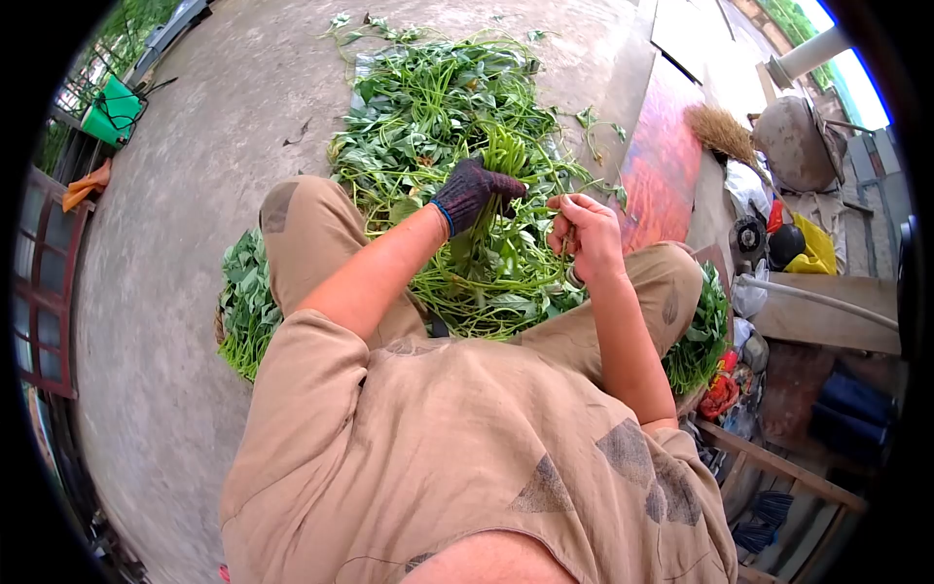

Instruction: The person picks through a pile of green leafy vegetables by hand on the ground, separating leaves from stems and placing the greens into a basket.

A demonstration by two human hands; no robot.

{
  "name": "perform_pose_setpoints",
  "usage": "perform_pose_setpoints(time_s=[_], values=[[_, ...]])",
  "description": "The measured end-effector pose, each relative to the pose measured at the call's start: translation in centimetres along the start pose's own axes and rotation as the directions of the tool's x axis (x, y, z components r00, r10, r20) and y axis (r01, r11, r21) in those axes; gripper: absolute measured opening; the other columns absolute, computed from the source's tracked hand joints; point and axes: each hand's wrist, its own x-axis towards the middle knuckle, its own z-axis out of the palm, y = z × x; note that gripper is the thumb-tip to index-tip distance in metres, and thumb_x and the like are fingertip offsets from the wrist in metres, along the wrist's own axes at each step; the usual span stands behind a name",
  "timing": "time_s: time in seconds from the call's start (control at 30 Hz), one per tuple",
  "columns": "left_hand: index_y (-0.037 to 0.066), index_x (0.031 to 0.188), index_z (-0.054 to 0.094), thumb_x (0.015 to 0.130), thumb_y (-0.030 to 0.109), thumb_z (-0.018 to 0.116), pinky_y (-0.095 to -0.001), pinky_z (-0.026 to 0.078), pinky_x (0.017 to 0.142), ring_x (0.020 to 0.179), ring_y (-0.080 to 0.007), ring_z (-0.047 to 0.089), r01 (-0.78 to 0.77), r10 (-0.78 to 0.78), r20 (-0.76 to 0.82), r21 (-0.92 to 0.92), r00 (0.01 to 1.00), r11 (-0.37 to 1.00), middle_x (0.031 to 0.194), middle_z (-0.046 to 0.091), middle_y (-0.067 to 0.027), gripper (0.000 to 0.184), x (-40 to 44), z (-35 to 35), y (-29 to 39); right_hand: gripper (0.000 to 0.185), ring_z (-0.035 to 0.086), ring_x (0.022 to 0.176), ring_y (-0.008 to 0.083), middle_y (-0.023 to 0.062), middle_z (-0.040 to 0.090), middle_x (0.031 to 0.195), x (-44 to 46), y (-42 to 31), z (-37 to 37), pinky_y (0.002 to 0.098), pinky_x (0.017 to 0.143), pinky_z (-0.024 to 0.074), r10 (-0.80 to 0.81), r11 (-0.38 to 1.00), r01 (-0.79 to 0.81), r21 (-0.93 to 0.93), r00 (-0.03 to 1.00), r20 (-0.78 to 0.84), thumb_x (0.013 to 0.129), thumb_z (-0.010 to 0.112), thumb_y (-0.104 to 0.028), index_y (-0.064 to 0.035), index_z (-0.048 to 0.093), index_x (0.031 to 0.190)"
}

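Observation:
A large heap of leafy green stems (418, 107) lies on the ground between and beyond the knees. My left hand (472, 195), in a dark knitted glove with a blue cuff, is wrapped round a bunch of green stems (504, 151) whose ends point up and away. To its right, my right hand (589, 232) is bare, its thumb and fingers pinched together on a thin stem (567, 243). The two hands are apart, both above the heap. Leaves partly hide the lower end of the bunch.
Greens fill a basket by the left knee (248, 302), and more greens (702, 336) lie by the right knee. A straw broom (722, 131), a metal pan (798, 141) and bags stand at the right. A green container (114, 112) is at the far left.

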Motion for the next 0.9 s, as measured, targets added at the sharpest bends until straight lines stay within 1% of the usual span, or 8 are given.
perform_pose_setpoints(time_s=[0.17,0.23,0.3,0.43,0.5,0.57,0.7,0.9], values=[[0.001,0.081,0.070,0.074,0.007,0.071,-0.0294,0.048,0.049,0.049,-0.0150,0.056,0.020,-0.021,0.009,0.115,1.000,0.993,0.062,0.062,-0.0066,0.010,-0.9,1.0,0.3,0.017,0.044,0.038,0.0115,0.0014,0.050,0.055,0.3,0.8,-0.1,0.0248,0.036,0.0343,0.018,0.999,-0.019,-0.028,0.999,-0.039,0.092,0.056,-0.013,0.0024,0.063,0.089],[0.002,0.078,0.073,0.080,0.007,0.065,-0.0284,0.046,0.045,0.047,-0.0144,0.055,-0.028,0.047,-0.114,0.162,0.992,0.986,0.058,0.061,-0.0070,0.010,0.4,-0.5,0.2,0.016,0.045,0.038,0.0116,0.0005,0.049,0.054,0.0,0.4,-0.9,0.0242,0.036,0.0318,0.002,0.997,-0.003,-0.071,1.000,-0.010,0.091,0.057,-0.012,0.0029,0.063,0.089],[0.004,0.071,0.073,0.081,0.007,0.063,-0.0273,0.047,0.044,0.046,-0.0148,0.055,-0.147,0.205,-0.080,0.453,0.976,0.879,0.057,0.061,-0.0076,0.015,1.2,-0.9,-0.2,0.016,0.045,0.037,0.0117,0.0000,0.048,0.054,-0.9,-0.2,-1.6,0.0240,0.036,0.0308,-0.003,0.993,0.002,-0.121,1.000,-0.002,0.091,0.057,-0.012,0.0029,0.063,0.089],[0.000,0.075,0.072,0.076,0.011,0.070,-0.0282,0.049,0.047,0.048,-0.0181,0.058,0.104,-0.087,-0.145,0.114,0.986,0.988,0.060,0.063,-0.0078,0.011,1.3,-0.5,-1.7,0.016,0.042,0.041,0.0121,0.0019,0.047,0.054,-1.0,-0.5,-0.5,0.0267,0.038,0.0329,-0.017,0.999,0.018,0.027,0.999,-0.052,0.090,0.055,-0.009,0.0053,0.062,0.088],[0.000,0.079,0.072,0.073,0.006,0.070,-0.0299,0.053,0.066,0.065,-0.0169,0.065,-0.044,0.037,0.033,0.269,0.999,0.962,0.077,0.070,-0.0104,0.009,0.2,0.3,-2.2,0.017,0.040,0.044,0.0124,0.0024,0.046,0.055,-0.5,-0.8,-0.3,0.0284,0.040,0.0361,0.000,0.999,-0.001,0.055,1.000,0.006,0.091,0.054,-0.009,0.0070,0.061,0.091],[-0.001,0.084,0.072,0.072,0.005,0.070,-0.0281,0.052,0.072,0.072,-0.0160,0.066,-0.172,0.119,0.212,0.254,0.970,0.952,0.084,0.071,-0.0115,0.013,0.4,0.7,-3.9,0.018,0.040,0.044,0.0124,0.0019,0.045,0.056,0.2,-0.5,0.0,0.0286,0.041,0.0373,0.018,0.992,-0.024,0.126,0.999,0.046,0.092,0.054,-0.010,0.0071,0.061,0.094],[-0.001,0.077,0.071,0.076,0.007,0.068,-0.0357,0.056,0.058,0.062,-0.0210,0.065,0.141,-0.127,0.156,-0.079,0.980,0.987,0.069,0.066,-0.0122,0.009,-1.2,1.3,-2.0,0.018,0.041,0.045,0.0137,0.0025,0.045,0.058,0.6,-0.8,0.3,0.0289,0.042,0.0367,0.014,0.998,-0.008,0.058,0.995,-0.101,0.091,0.053,-0.007,0.0068,0.058,0.101],[0.001,0.076,0.069,0.083,0.013,0.062,-0.0387,0.054,0.050,0.049,-0.0194,0.057,-0.028,0.011,-0.064,-0.261,0.998,0.965,0.061,0.061,-0.0077,0.015,1.9,-5.3,-2.2,0.022,0.045,0.045,0.0128,0.0058,0.051,0.061,-0.9,-2.5,-2.9,0.0287,0.041,0.0406,-0.119,0.993,0.120,0.008,0.988,-0.098,0.089,0.055,-0.004,0.0051,0.056,0.109]])
